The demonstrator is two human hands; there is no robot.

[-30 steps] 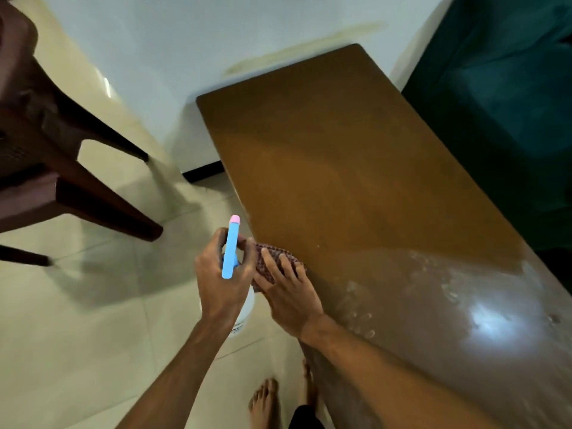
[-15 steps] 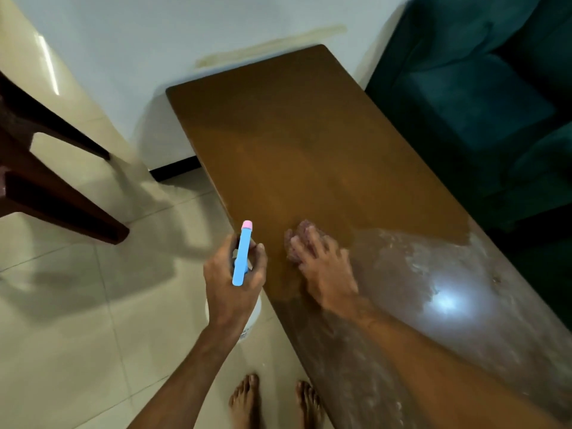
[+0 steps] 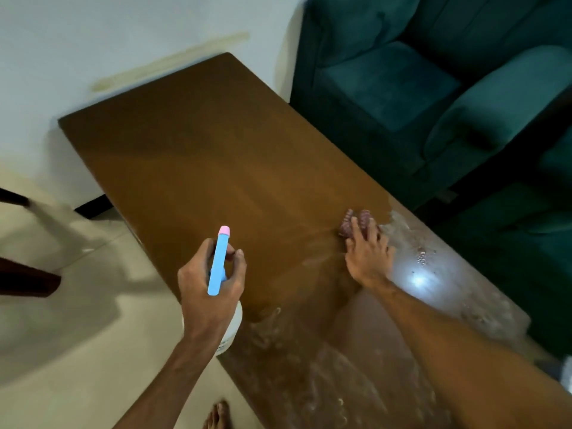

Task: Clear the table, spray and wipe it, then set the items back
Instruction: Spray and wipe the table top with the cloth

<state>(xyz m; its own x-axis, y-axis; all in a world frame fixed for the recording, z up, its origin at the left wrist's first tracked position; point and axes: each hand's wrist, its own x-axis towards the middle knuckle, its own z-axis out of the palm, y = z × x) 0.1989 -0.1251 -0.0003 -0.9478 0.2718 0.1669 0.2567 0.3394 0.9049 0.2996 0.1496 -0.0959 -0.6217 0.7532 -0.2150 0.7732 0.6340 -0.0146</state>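
Observation:
A long brown wooden table (image 3: 216, 156) runs from the wall toward me; its near half is wet and streaked with foam. My right hand (image 3: 368, 255) presses flat on a reddish knobbly cloth (image 3: 353, 222) near the table's right edge, fingers spread over it. My left hand (image 3: 213, 289) grips a white spray bottle (image 3: 230, 326) with a light blue head and pink tip (image 3: 218, 261), held over the table's left edge.
A dark green sofa (image 3: 433, 88) stands close along the table's right side. Dark wooden chair legs (image 3: 24, 280) reach in at the left over the pale tiled floor (image 3: 77, 351). A white wall (image 3: 93, 41) backs the table. My bare foot (image 3: 216, 416) shows below.
My right hand has slid the cloth from the table's left edge across to the right side. The left hand keeps its hold on the spray bottle. The view has swung right.

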